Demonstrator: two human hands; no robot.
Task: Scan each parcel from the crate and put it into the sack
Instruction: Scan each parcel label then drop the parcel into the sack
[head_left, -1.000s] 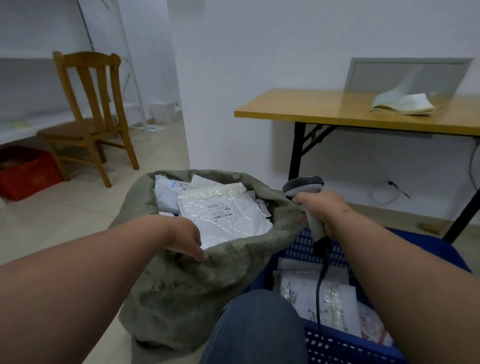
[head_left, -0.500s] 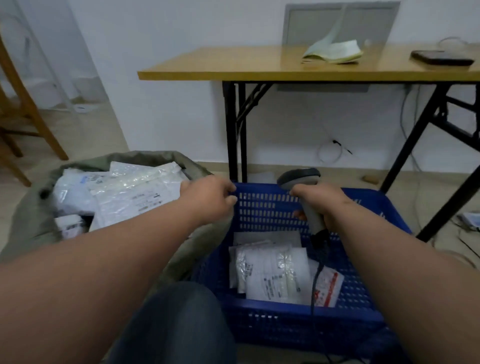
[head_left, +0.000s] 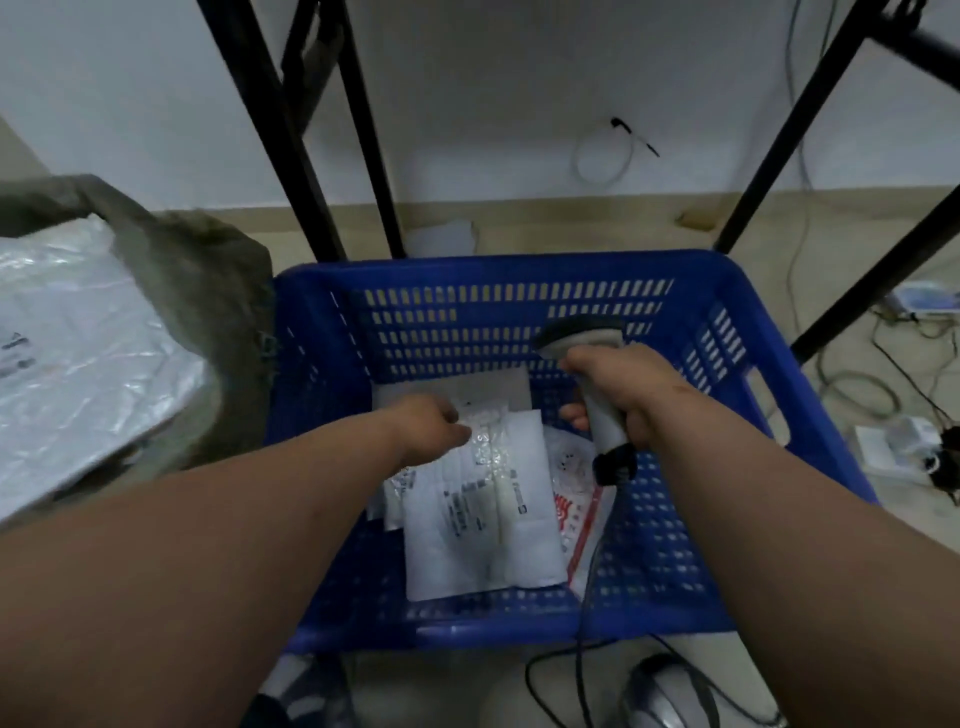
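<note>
Head view, catalogue of items, from the hands outward.

Left hand (head_left: 431, 428): reaches into the crate, fingers at the top edge of the uppermost parcel; whether they already pinch it cannot be told through the blur.

Right hand (head_left: 621, 384): fingers wrapped round the grip of the scanner (head_left: 587, 364), head tilted down toward the crate floor, black cable trailing over the near rim to the floor.

Parcel (head_left: 480, 512): flat white plastic mailer with a printed barcode label, glossy crinkled strip near its top; lies face up on the crate floor, roughly central, atop a few others. It looks light and limp.

Other parcels: a red-printed one (head_left: 574, 512) just beside it toward the right wall; a pale flat one (head_left: 498, 387) against the far wall.

Crate (head_left: 810, 415): blue, slotted walls, standing on the floor.

Sack (head_left: 208, 280): grey-green, touching the crate's left wall, mouth open, a large silvery parcel (head_left: 72, 364) lying on top.

Progress, as judged: the sack is well filled and only a few parcels remain in the crate; the current one is yet to be lifted, scanned and bagged.
</note>
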